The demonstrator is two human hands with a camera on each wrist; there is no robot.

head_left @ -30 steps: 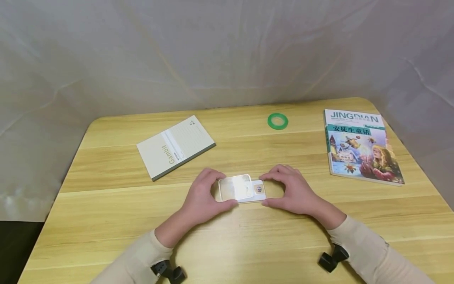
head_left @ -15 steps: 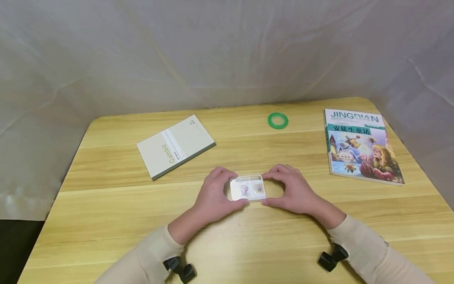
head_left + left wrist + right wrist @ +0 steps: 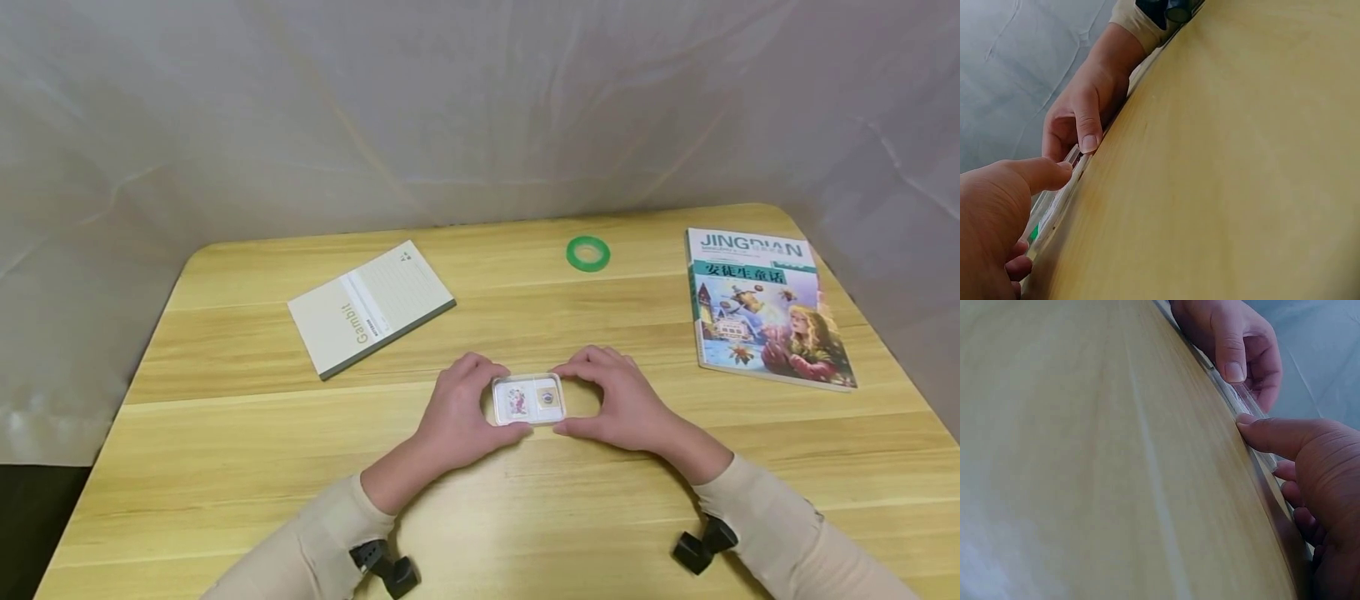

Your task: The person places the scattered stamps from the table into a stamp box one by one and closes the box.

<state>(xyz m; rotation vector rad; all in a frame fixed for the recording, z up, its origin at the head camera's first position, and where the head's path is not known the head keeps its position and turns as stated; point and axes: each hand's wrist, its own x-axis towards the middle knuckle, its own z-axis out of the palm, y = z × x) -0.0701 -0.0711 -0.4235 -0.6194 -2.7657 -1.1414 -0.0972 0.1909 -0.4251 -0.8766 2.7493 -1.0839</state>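
A small flat white case (image 3: 534, 408) lies near the middle of the table, showing a colourful figure on its left half and a tan square with a dark round mark on its right. Its clear lid (image 3: 1249, 400) sits over the white base, edges lined up in the head view. My left hand (image 3: 461, 412) grips the left end between thumb and fingers. At the right end, my right hand (image 3: 618, 402) pinches the long edges, thumb on the near side. Both thumbs show along the case's near edge in the wrist views; most fingertips behind it are hidden.
Behind my left hand lies a beige notebook (image 3: 371, 308), tilted. A green ring of tape (image 3: 576, 254) rests toward the back. The illustrated book (image 3: 768, 308) is at the right. A grey curtain (image 3: 480, 108) hangs beyond the wooden table's (image 3: 262, 450) back edge.
My left hand has moved right, sliding the clear lid from an offset position until it covers the white base. My right hand has stayed in place.
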